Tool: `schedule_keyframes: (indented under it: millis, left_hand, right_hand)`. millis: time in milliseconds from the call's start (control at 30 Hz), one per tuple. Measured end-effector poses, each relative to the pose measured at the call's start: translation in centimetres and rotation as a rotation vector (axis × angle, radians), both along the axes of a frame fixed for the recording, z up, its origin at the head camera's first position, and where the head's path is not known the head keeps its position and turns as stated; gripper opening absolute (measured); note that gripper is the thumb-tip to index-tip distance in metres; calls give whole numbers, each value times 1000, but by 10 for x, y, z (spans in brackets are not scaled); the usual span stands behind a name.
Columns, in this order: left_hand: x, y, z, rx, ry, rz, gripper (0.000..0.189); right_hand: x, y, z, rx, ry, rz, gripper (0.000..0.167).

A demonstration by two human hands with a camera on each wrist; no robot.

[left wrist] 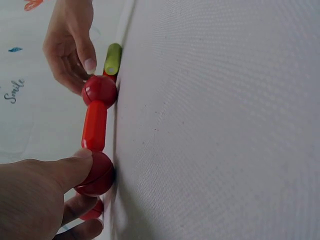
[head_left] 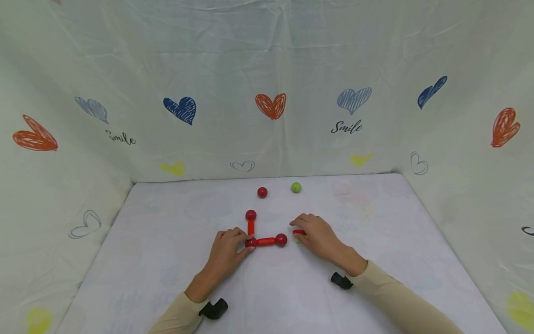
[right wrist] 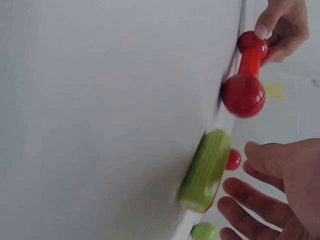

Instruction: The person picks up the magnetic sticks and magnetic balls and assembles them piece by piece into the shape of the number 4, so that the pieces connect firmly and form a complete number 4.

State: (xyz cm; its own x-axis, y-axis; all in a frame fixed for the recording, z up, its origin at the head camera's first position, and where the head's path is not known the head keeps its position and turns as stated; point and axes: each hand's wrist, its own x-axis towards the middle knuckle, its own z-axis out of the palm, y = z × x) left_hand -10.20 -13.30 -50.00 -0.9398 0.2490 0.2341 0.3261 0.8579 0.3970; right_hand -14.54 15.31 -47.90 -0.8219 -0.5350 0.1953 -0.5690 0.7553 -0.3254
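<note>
An L-shaped piece lies on the table, made of red balls joined by red rods. My left hand (head_left: 225, 252) pinches its corner ball (left wrist: 101, 175) between thumb and fingers. One red rod (head_left: 266, 241) runs rightward from that corner to an end ball (head_left: 281, 240); another rod (head_left: 251, 227) points away to a far ball (head_left: 251, 215). Right of the piece, my right hand (head_left: 320, 237) hovers with fingers spread loosely, holding nothing. Just by its fingers lie a ribbed green rod (right wrist: 206, 171) and a loose red rod (head_left: 298, 231), partly covered by the hand in the head view.
Toward the back of the white table (head_left: 187, 208) sit a single red ball (head_left: 262, 192) and a green ball (head_left: 296, 187). Behind the table hangs a pale curtain (head_left: 225, 69) printed with hearts. Each wrist wears a black camera mount, one (head_left: 214, 309) by the left sleeve.
</note>
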Motion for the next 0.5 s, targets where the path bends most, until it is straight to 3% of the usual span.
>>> schedule_keyframes:
  millis: [200,500]
  left_hand:
    - [0,0,0,3,-3,5,36]
    - [0,1,1,3,-22,15,35]
  right_hand:
    - [-4,12,-3,17,-32,-42,32]
    - [-9,17,-5,-4,-95,-4,27]
